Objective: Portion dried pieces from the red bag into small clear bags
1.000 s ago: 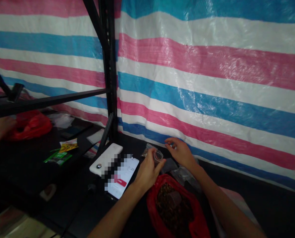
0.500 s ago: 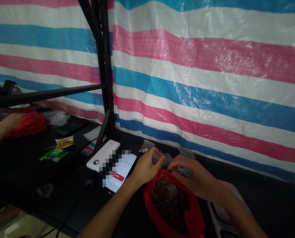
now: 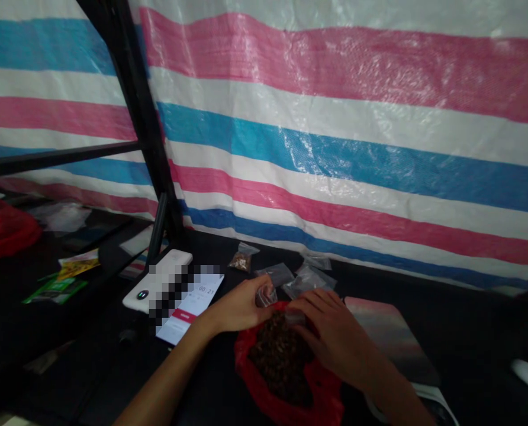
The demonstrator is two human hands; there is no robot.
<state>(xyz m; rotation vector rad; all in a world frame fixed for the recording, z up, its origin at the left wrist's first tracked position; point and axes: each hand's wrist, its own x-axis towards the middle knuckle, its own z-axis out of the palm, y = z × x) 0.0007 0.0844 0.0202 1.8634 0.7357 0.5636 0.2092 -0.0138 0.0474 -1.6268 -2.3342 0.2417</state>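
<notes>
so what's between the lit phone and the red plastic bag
In the head view, the left forearm and left hand cross between the phone and the red plastic bag, with black tabletop showing beside the forearm.

Includes two bare hands [image 3: 248, 306] [image 3: 332, 325], two small clear plastic cups [image 3: 266, 297] [image 3: 295, 319] and two red plastic bags [image 3: 246, 364] [image 3: 6, 231]. Also has one small clear zip bag of brown bits [image 3: 241, 261] and at least two flat clear plastic bags [image 3: 278, 276] [image 3: 308, 281], too overlapped for exact counting. Adds one oblong white device [image 3: 147, 281], one lit-screen phone [image 3: 197, 300], one yellow packet [image 3: 80, 264], one green packet [image 3: 58, 291].
</notes>
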